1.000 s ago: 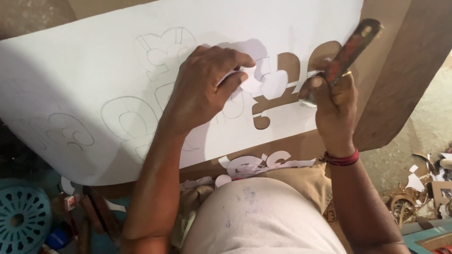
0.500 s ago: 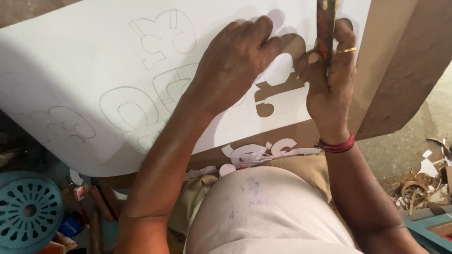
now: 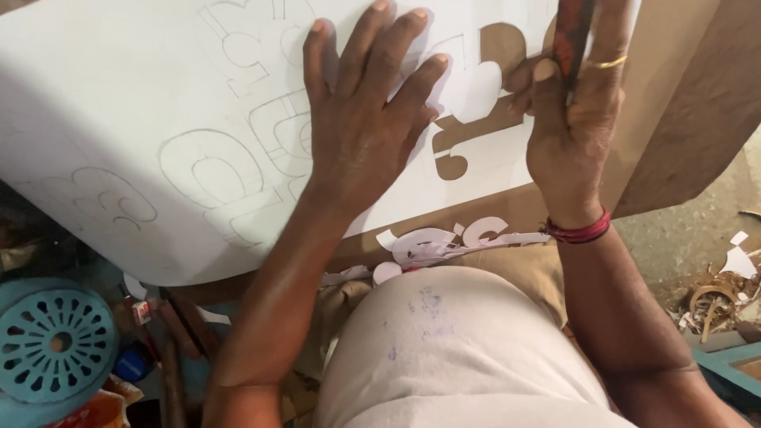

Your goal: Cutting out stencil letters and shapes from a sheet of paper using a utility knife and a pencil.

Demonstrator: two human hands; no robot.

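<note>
The left hand (image 3: 361,131) is pressing flat, fingers spread, on the white sheet (image 3: 143,87) lying over the brown board (image 3: 674,119); just right of it the right hand (image 3: 571,127) is gripping a red-handled knife (image 3: 572,36) at the cut-out holes; paper scraps (image 3: 444,244) are lying below the sheet.

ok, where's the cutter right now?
Head view, top right: the cutter is gripped upright in the right hand, at the cut-out holes in the white sheet, just right of the left hand spread flat on it.
</note>
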